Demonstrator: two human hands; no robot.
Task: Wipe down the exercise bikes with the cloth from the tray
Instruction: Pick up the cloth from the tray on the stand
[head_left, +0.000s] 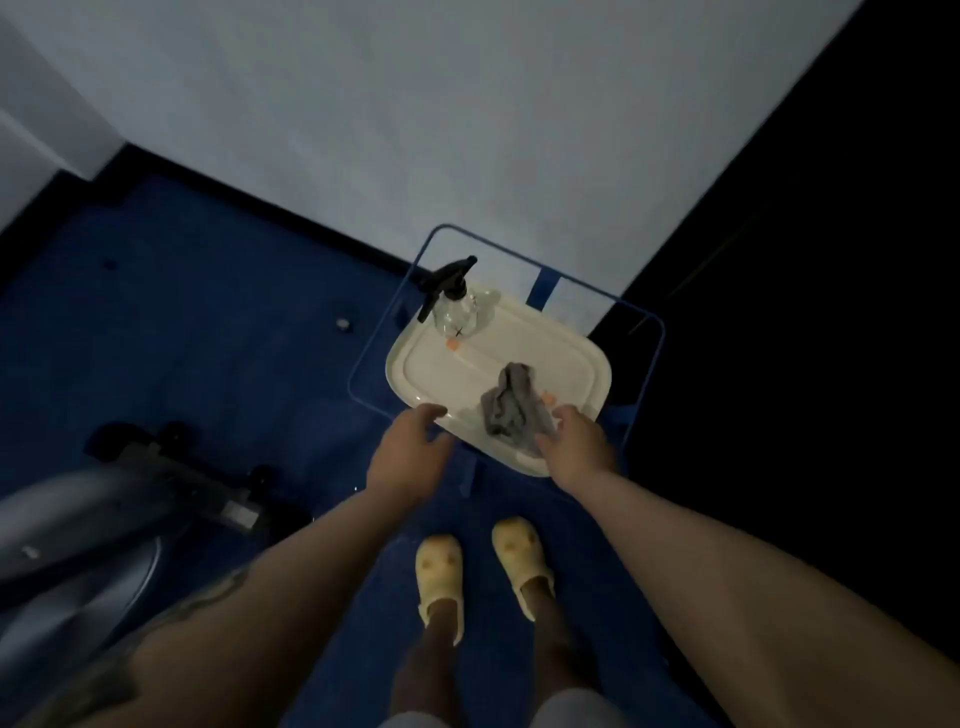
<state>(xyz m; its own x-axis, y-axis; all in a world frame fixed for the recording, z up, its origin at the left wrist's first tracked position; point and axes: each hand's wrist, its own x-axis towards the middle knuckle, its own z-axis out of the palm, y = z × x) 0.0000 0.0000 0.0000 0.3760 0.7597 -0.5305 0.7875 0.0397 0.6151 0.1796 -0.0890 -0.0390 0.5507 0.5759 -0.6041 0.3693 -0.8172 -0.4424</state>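
The right hand (576, 441) is pinching the grey cloth (511, 408) on the cream tray (498, 358), its fingertips hiding; the left hand (408, 449) is hovering loosely open; the exercise bike (104, 525) is blurring, cut off

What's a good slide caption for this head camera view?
Right hand touching the grey cloth on a cream tray beside a spray bottle.

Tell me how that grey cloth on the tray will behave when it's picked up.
The cloth lies crumpled in soft folds on the tray, so it will probably go limp and dangle. It looks thin, so likely light. One trailing corner might brush the spray bottle, though that stands at the tray's far end.
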